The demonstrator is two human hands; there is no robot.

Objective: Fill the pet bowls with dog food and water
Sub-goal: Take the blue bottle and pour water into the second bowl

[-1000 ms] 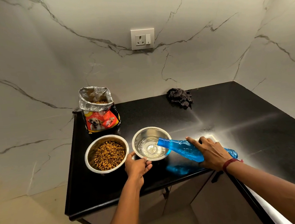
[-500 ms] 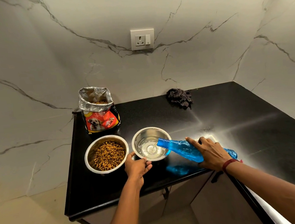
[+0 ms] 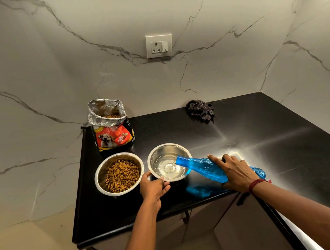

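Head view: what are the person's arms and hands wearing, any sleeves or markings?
Both forearms are bare, with no sleeves in view. The right hand has a dark red thread band at its wrist. The left hand shows no ring, watch or band.

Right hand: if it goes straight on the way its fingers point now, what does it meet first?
Likely the right rim of the water bowl; the right hand, gripping the blue bottle, points toward it, though depth is unclear.

food bag (image 3: pixel 112 133), cloth (image 3: pixel 199 110) behind, open counter (image 3: pixel 280 134) right
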